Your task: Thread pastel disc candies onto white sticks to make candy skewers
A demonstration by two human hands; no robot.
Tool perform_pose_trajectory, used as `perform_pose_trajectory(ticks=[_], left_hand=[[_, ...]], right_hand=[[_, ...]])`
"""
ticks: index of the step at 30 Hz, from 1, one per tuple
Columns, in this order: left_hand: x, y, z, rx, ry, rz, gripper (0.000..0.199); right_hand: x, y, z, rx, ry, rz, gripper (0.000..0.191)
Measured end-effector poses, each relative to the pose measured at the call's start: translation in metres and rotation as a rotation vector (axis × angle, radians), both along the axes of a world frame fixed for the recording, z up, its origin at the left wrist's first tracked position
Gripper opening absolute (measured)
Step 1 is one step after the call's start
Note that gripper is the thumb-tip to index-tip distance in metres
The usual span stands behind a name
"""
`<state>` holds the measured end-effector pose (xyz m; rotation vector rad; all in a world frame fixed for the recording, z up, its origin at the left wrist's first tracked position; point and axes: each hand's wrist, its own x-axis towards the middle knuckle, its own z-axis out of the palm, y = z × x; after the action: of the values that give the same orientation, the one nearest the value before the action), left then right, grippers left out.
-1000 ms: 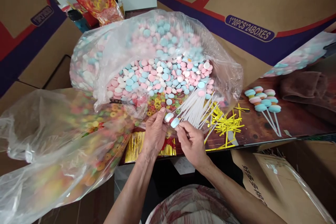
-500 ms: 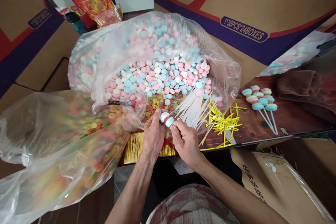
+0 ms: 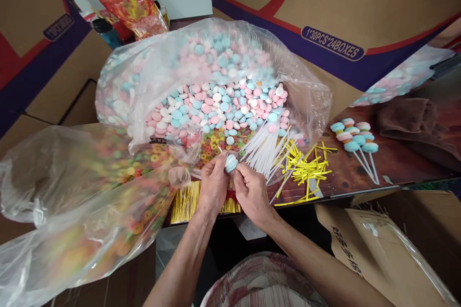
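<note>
Both hands meet at the table's front edge around a small marshmallow lollipop (image 3: 231, 163), with pale blue and white pieces showing. My left hand (image 3: 213, 183) pinches its far end, hiding part of it. A short white tip pokes out above the left fingertips. My right hand (image 3: 253, 193) is closed at the near end, where the stick is hidden by the fingers. Just beyond lie loose white sticks (image 3: 264, 151) and ring-shaped gummies (image 3: 212, 144). Behind them, pink, white and blue marshmallows (image 3: 216, 105) spill from a clear plastic bag (image 3: 306, 86).
Several finished marshmallow lollipops (image 3: 355, 136) lie at the right, near a brown cloth (image 3: 410, 117). Gold twist ties (image 3: 306, 165) are scattered beside the sticks; more gold ties (image 3: 185, 201) lie by my left wrist. A clear bag of gummy rings (image 3: 118, 201) fills the left. Large cartons (image 3: 324, 0) stand behind.
My left fingers have closed over the far end of the lollipop, covering the red part seen before. A white tip now shows past them. My right hand has shifted slightly left.
</note>
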<state>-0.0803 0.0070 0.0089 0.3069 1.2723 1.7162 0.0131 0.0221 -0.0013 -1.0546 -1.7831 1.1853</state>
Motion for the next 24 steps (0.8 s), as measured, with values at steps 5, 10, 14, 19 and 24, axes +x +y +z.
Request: perform_pose_trajectory(ticks=[5,10,14,19,24], left_hand=[[-0.007,0.008,0.000,0.006,0.246,-0.125,0.038],[-0.024,0.034,0.000,-0.094,0.987,-0.041,0.012],[-0.029,0.049,-0.002,-0.270,1.385,-0.125,0.013],[-0.040,0.054,0.000,-0.355,1.502,-0.222,0.011],[-0.047,0.050,0.002,-0.199,1.495,-0.237,0.019]], right_hand=[[0.016,0.012,-0.001,-0.165,0.137,-0.025,0.031],[0.036,0.018,0.000,-0.193,0.168,-0.079,0.032],[0.039,0.018,-0.003,-0.194,0.167,-0.080,0.031],[0.038,0.018,-0.006,-0.186,0.151,-0.088,0.032],[0.038,0.018,-0.005,-0.183,0.154,-0.085,0.032]])
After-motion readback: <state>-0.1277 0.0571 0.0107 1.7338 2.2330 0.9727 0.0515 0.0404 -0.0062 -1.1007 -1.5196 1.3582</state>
